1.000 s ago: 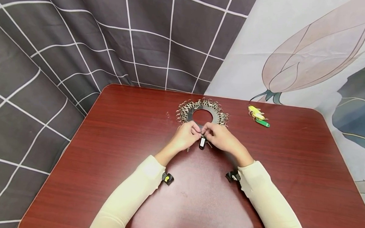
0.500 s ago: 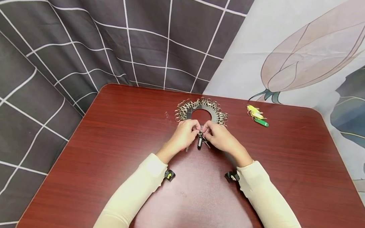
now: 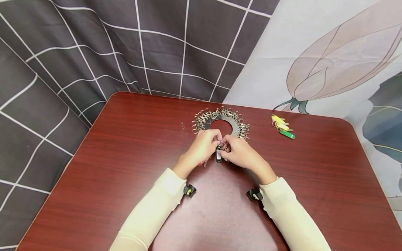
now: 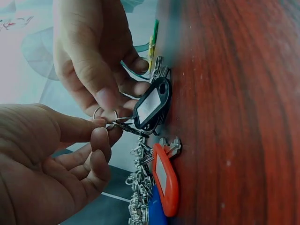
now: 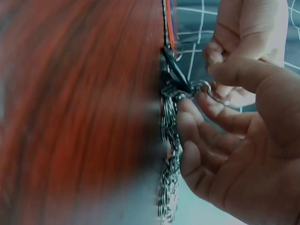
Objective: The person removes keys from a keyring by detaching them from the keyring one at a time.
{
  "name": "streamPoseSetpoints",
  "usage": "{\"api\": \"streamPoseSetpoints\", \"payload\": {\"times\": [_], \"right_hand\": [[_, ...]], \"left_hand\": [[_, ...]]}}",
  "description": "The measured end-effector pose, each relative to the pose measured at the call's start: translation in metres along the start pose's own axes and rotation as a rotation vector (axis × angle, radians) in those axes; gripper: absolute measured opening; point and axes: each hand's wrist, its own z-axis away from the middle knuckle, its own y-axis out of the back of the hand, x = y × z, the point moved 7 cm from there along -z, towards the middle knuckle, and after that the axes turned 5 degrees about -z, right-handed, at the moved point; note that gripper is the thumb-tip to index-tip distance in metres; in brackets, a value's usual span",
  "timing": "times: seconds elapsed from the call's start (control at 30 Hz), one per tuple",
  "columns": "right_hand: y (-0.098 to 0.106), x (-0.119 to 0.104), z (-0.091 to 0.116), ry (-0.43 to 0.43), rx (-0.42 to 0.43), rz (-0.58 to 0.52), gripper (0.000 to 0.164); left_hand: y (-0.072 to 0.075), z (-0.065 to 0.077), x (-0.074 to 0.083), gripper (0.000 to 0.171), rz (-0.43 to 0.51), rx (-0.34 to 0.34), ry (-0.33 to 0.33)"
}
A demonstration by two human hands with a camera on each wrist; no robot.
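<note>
In the head view my left hand point(image 3: 203, 146) and right hand point(image 3: 241, 153) meet at the near side of a grey ring-shaped plate point(image 3: 235, 128). Between them hangs a black key tag point(image 4: 151, 105) with a white label. My left thumb and index finger pinch a small metal ring point(image 4: 116, 116) joined to the tag. The right hand holds the black tag by its ring end, its thumb close over the metal loops and other fingers behind. Metal hooks and rings point(image 3: 244, 130) line the plate's outer edge. A red key tag point(image 4: 173, 199) with keys lies beside the left hand.
A blue tag point(image 4: 157, 208) lies by the red one. Yellow tags point(image 3: 279, 121) and a green tag point(image 3: 287, 134) lie together at the back right of the reddish-brown table point(image 3: 147, 138). A dark checked curtain point(image 3: 160, 46) hangs behind the table.
The right thumb has moved down over the black tag, and the tag has turned so its white label faces up again. Both hands stay close together at the plate's near side.
</note>
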Motion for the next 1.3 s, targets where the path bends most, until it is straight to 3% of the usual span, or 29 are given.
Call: {"api": "streamPoseSetpoints", "payload": {"times": [0.17,0.47,0.93,1.07,1.3], "right_hand": [[-0.001,0.002,-0.001,-0.030,0.040,0.036,0.021],[0.001,0.004,-0.001,-0.048,0.080,0.102,0.008],[0.015,-0.013,0.002,0.175,0.182,0.135,0.011],[0.016,-0.016,0.001,0.231,0.167,0.117,0.011],[0.016,-0.018,0.000,0.273,0.149,0.115,0.010]], "left_hand": [[-0.001,0.000,0.002,0.010,0.005,-0.025,0.001],[0.001,0.000,-0.001,0.008,-0.025,-0.013,-0.007],[0.010,0.002,0.002,0.011,-0.096,0.058,-0.077],[0.011,0.002,0.001,0.011,-0.076,0.067,-0.051],[0.011,-0.001,-0.010,0.006,-0.021,0.084,0.073]]}}
